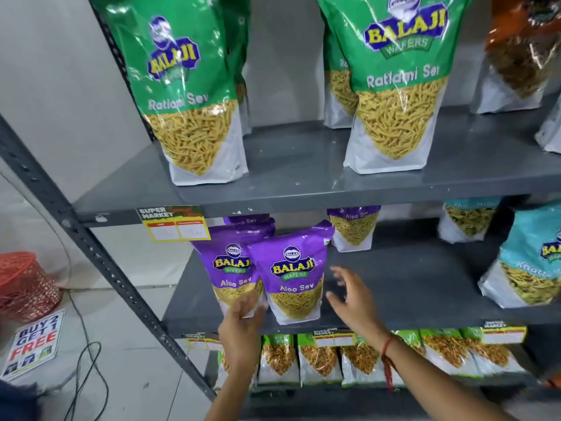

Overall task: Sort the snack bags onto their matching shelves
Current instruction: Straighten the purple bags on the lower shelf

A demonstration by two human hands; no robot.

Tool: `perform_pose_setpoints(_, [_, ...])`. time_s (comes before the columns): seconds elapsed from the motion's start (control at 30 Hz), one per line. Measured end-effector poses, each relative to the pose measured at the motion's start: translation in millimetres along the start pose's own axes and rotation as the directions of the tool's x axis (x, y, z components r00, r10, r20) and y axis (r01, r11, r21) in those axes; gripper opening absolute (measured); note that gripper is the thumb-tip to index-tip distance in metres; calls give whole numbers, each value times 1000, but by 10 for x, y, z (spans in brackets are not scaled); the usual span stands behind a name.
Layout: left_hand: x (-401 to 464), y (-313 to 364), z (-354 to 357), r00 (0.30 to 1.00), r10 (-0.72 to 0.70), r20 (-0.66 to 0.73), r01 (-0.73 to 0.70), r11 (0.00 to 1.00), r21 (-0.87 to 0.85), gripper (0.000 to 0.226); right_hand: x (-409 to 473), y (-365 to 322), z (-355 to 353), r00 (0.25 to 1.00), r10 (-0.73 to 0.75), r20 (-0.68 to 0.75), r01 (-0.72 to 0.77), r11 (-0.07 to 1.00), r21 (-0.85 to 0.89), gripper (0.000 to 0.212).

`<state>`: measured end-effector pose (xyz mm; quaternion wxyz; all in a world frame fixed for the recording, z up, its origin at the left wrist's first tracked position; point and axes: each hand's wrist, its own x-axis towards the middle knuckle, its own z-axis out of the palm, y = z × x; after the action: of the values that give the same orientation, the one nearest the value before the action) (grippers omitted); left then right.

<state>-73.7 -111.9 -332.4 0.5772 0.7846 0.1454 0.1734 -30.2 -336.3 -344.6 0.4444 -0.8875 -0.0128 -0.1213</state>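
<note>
**Purple Aloo Sev bags at the front of the middle shelf**

Shelving of grey painted metal (303, 189) carries three visible levels of glossy plastic snack pouches. On the top level stand four green Ratlami Sev pouches: one large at front left (185, 95), one large at front right (397, 86), and one partly hidden behind each. An orange-topped pouch (522, 50) stands at the far right of that level.

On the middle shelf (409, 287) four purple Aloo Sev pouches show: a left front one (232, 268), a right front one (293, 275) overlapping it and tilted slightly, one peeking up behind the left (247, 221), and one further back (353, 227). Each front pouch has a purple upper half with a yellow and blue Balaji Wafers logo, a picture of thin yellow strands below, and a white base. Three teal Khatta Meetha pouches (531, 259) sit at the right, well apart from the purple ones.

The left hand (243, 320) touches the lower edge of the left front purple pouch, fingers spread loosely against it; whether it grips is unclear. The right hand (352, 296) is wide open and empty, just beside the right front pouch, with a red thread (387, 350) around its wrist.

Below, a row of at least six small green-topped packets (318, 357) lines the lowest shelf. Yellow price tags (176, 227) hang from the shelf edges. On the floor lie a red mesh basket (24, 284) and a "Buy 2 Get 1 Free" sign (33, 344).
</note>
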Motion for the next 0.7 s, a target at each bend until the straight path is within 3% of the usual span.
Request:
perform_pose_setpoints(0.07, [27, -221, 119, 981, -106, 164, 79, 983, 167, 49, 34, 325, 182, 950, 199, 241, -217, 975, 53, 77])
perform_pose_setpoints(0.13, [61, -357, 231, 951, -178, 253, 125, 970, 209, 66, 88, 547, 331, 902, 221, 370, -277, 955, 107, 93])
perform_pose_setpoints(0.23, [126, -494, 378, 937, -172, 305, 110, 972, 208, 73, 162, 570, 401, 865, 187, 466, -276, 952, 131, 83])
perform_pose_setpoints(0.3, [155, -561, 456, 945, -143, 296, 71, 967, 243, 63, 205, 581, 436, 846, 146, 512, -241, 963, 123, 71])
perform_pose_setpoints(0.47, [113, -625, 582, 968, -170, 186, 131, 970, 204, 66, 229, 681, 444, 871, 104, 480, -209, 963, 171, 62])
perform_pose_setpoints(0.7, [-44, -543, 1030, 957, -156, 246, 113, 977, 179, 55, 225, 1000, -2, 907, 149, 393, -223, 963, 150, 65])
